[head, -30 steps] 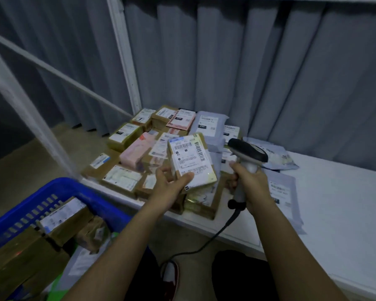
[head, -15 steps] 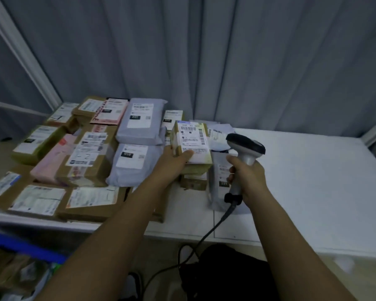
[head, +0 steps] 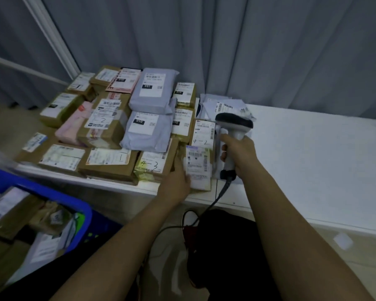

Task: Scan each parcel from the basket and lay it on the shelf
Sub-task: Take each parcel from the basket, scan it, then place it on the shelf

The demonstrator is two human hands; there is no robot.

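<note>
**A:** What do the two hands hold in the head view?

**B:** I see the left hand [head: 178, 181] gripping a small brown parcel [head: 199, 168] by its left edge, fingers curled around it, the white label facing up. The parcel lies flat at the front edge of the white shelf [head: 313, 161], just right of the box marked "4-3" [head: 153, 164] and just in front of the box marked "+-2" [head: 203, 133]. I cannot tell whether it is fully set down or partly carried by the hand.

**A:** And the right hand?

**B:** The right hand [head: 240, 154] is wrapped around the handle of a white scanner [head: 233, 129] with a dark head. The scanner stands roughly upright just right of the parcel, head pointing left. Its black cable [head: 219, 194] drops from the handle base over the shelf edge.

**A:** Where are the other parcels?

**B:** I see the left half of the shelf covered with brown boxes and grey mailer bags [head: 152, 92], some stacked; a pink package [head: 74, 124] lies among them. Flat grey mailers [head: 224, 105] lie behind the scanner. The blue basket [head: 78, 205] sits at lower left, below the shelf, with boxes and bags inside.

**A:** Background?

**B:** A grey curtain [head: 248, 44] hangs behind the shelf; a white frame post [head: 50, 35] slants at upper left.
</note>
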